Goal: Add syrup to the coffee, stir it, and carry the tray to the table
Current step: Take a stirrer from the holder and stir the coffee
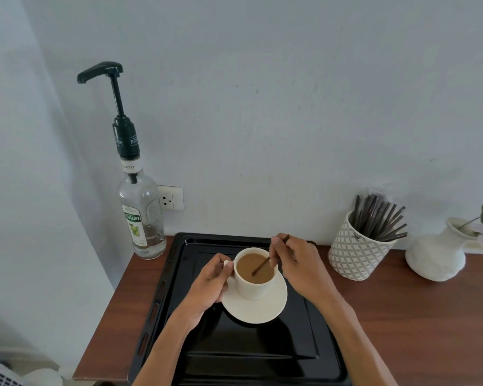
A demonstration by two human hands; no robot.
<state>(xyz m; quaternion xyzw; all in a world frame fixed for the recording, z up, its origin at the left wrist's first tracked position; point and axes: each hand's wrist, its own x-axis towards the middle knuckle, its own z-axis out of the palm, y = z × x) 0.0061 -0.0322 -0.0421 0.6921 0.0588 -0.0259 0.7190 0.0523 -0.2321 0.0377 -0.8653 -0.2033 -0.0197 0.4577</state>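
Note:
A white cup of milky coffee (pixel 255 267) stands on a white saucer (pixel 258 309) inside a black tray (pixel 234 355) on a brown wooden counter. My left hand (pixel 211 280) grips the cup's handle at its left side. My right hand (pixel 296 260) pinches a thin dark stir stick (pixel 261 266) whose lower end dips into the coffee. A clear syrup bottle with a black pump (pixel 140 213) stands upright at the counter's back left corner, beside the tray.
A patterned white holder full of dark stir sticks (pixel 357 252) stands right of the tray. A white vase with flowers (pixel 438 253) sits further right. A wall socket (pixel 170 197) is behind the bottle. The counter's left edge (pixel 106 316) drops off near the wall.

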